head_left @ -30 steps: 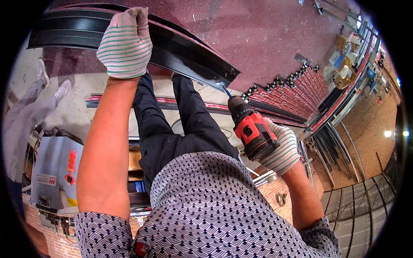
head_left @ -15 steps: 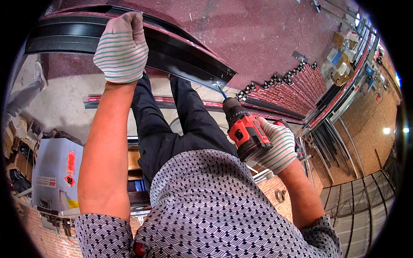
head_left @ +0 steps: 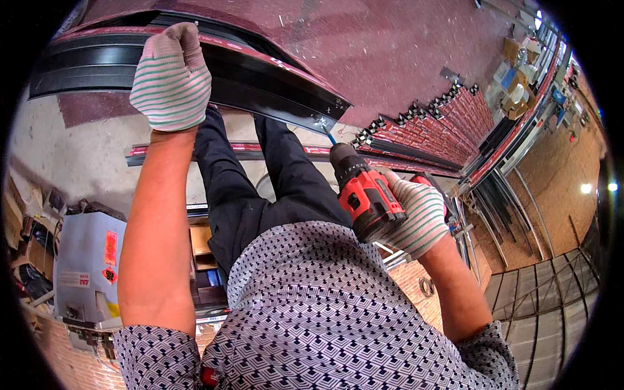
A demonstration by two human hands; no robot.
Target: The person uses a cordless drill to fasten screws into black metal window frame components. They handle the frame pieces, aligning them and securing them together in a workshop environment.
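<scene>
My right hand (head_left: 419,218), in a striped knit glove, is wrapped round the grip of a red and black cordless drill (head_left: 370,201). Its thin blue bit meets the near corner of a long black metal profile (head_left: 260,94), where pale shavings lie. My left hand (head_left: 172,81), gloved alike, is closed in front of the profile's left part, thumb and fingers pinched together at the top. What it pinches, if anything, is too small to make out. Red printed film runs along the profile's upper edge.
Many red-filmed profiles (head_left: 448,133) lie fanned on the floor to the right. Another profile (head_left: 247,151) crosses behind my legs. A grey metal box (head_left: 88,260) stands at the left. Cardboard boxes (head_left: 520,91) sit at the far right, near long bars (head_left: 507,211).
My left hand, the drill and the profile's end have shifted slightly left in view. The drill bit stays at the profile's corner. A person's leg and shoe at the left have gone from view.
</scene>
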